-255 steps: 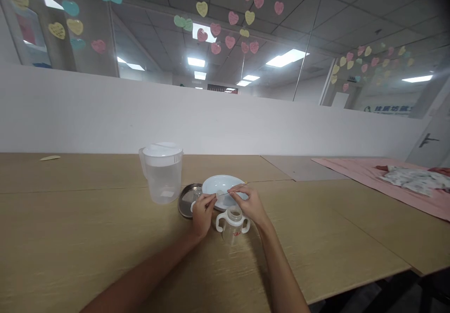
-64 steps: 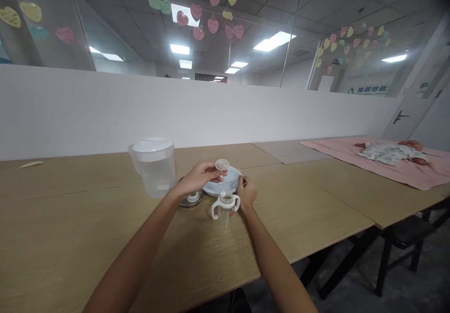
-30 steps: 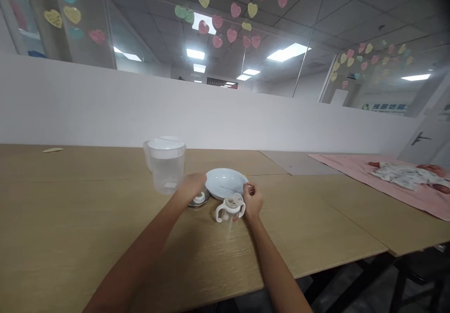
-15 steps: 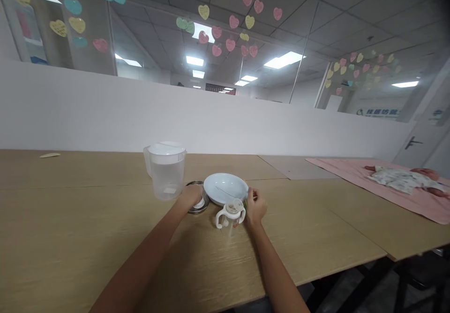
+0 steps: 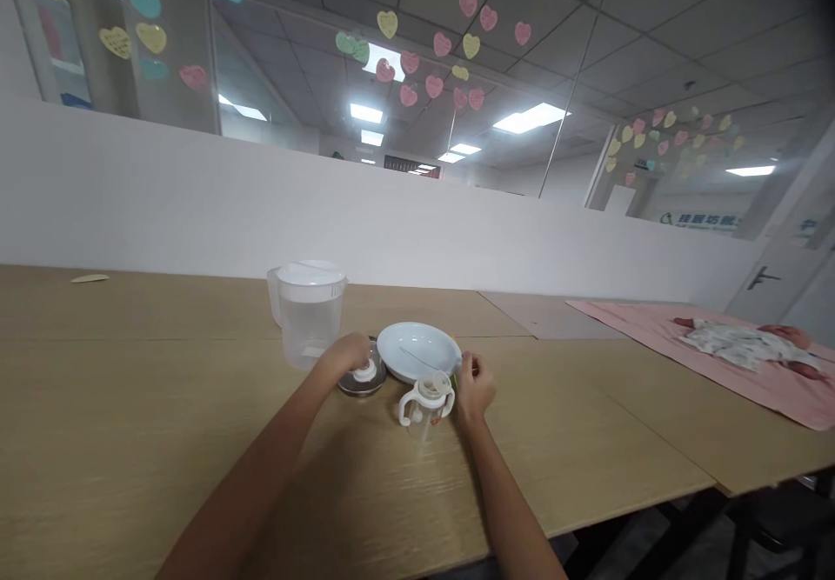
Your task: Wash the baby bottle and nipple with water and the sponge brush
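Note:
My left hand [image 5: 350,356] is closed over a round metal dish [image 5: 358,389], its fingers at the top of a white bottle cap [image 5: 366,372]; they partly hide the cap. Curled at the right rim of a white oval bowl [image 5: 410,336], my right hand [image 5: 476,386] has its fingertips pinched together. Whatever may be in that pinch is hidden. A bit of green shows between this hand and the bowl. In front of the bowl stands a clear baby bottle [image 5: 427,406], uncapped, with two white handles. A thin line or stick lies across the bowl's inside.
Behind my left hand stands a translucent lidded jug [image 5: 310,323] with liquid. On the right, a baby doll [image 5: 744,343] lies on a pink cloth [image 5: 684,363]. A thin pale piece [image 5: 90,278] rests at the far left of the wooden table [image 5: 163,441]. A white wall borders the back.
My left hand has shifted slightly left and up, and the white cap has moved along with it. More of the cap and dish shows. My right hand stays at the bowl's rim.

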Motion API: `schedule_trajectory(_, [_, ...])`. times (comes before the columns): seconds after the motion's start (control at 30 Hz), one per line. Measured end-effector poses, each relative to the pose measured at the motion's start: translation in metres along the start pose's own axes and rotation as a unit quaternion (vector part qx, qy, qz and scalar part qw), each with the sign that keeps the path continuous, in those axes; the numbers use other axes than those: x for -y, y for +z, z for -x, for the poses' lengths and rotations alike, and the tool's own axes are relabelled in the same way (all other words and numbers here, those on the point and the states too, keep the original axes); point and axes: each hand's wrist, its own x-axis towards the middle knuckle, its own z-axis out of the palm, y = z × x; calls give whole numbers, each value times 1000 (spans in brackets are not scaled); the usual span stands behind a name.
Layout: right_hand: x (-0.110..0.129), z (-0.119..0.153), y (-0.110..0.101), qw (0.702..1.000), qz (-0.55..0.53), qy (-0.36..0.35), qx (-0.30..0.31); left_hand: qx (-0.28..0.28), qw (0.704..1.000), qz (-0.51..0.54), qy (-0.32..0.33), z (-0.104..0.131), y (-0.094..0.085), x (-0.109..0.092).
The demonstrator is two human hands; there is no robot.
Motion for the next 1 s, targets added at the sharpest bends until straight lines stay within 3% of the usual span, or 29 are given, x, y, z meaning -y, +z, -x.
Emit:
schedule_trajectory(0.07, [8,0,-7,996,-37,-66,-41,-35,999,26,24,11,-20,0])
schedule_trajectory(0.17, [38,1,-21,968,-86,-225,-69,-93,991,61,73,33,-49,-9])
schedule_trajectory(0.27, [83,3,-30,926,-100,-364,12,-180,963,137,145,55,-68,-29])
schedule_trajectory(0.37, [122,5,-31,889,-46,-449,81,-205,945,157,200,76,-76,-52])
schedule_trajectory(0.47, [138,4,-32,876,-45,-473,83,-218,940,108,237,96,-80,-69])
schedule_trajectory(0.7, [131,-9,-62,842,-119,-524,58,-264,911,-43,313,131,-78,-95])
schedule_trajectory(0.83, [129,-18,-71,826,-117,-551,28,-305,887,-34,345,145,-73,-102])
schedule_trajectory(1.0, [123,-17,-71,836,-119,-536,-1,-316,875,1,367,144,-72,-100])
